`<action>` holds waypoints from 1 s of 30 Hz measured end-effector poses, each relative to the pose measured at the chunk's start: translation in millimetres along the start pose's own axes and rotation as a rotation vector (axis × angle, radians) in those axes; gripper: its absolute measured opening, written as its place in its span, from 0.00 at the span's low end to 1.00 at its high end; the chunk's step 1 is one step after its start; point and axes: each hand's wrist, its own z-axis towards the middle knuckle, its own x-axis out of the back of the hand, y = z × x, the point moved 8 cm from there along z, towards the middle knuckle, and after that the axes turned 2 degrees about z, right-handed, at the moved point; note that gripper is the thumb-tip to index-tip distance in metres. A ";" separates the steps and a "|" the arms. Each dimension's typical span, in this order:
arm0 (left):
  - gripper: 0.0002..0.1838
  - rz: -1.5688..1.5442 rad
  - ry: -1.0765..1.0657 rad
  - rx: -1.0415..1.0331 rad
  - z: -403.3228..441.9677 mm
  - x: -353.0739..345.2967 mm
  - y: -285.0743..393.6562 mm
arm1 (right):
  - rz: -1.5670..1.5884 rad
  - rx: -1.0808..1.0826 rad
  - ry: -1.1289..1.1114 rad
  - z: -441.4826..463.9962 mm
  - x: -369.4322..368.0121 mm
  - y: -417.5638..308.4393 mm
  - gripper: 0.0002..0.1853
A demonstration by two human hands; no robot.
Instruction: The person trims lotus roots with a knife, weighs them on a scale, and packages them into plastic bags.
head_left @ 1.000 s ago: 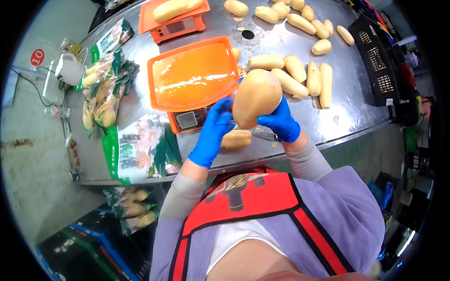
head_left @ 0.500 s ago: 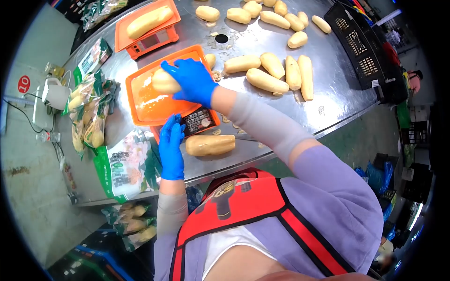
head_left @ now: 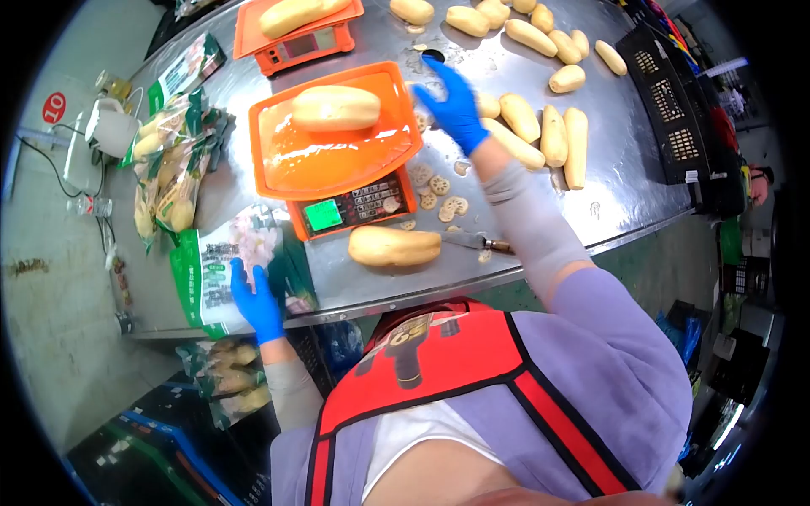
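Note:
A thick lotus root piece lies on the orange tray of the near scale, whose display glows green. My right hand, in a blue glove, is just right of that tray, fingers apart and empty. My left hand, also gloved in blue, is open over the green and white printed bag at the table's near edge. Another root piece rests below the scale, beside a knife that is partly hidden by it. Cut slices lie right of the scale.
A second orange scale holds a root at the back. More roots lie at the right on the metal table, near a black crate. Packed bags of roots are at the left. Cables hang by the wall.
The root piece went from my hands onto the near scale's tray, and the display lit up green. My right hand let go and moved right; my left hand moved down-left to the printed bag.

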 end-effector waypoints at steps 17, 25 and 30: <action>0.27 0.609 -0.049 -0.371 -38.4 -7.3 4.4 | -0.310 -0.067 -0.355 -166.7 48.9 -14.9 0.26; 0.24 0.636 -0.018 -0.376 -39.7 -9.9 8.6 | -0.117 -0.077 -0.761 -221.0 -41.6 -57.7 0.40; 0.23 0.627 -0.016 -0.321 -40.8 -10.4 7.7 | -0.039 -0.094 -0.669 -205.3 -15.6 -42.2 0.33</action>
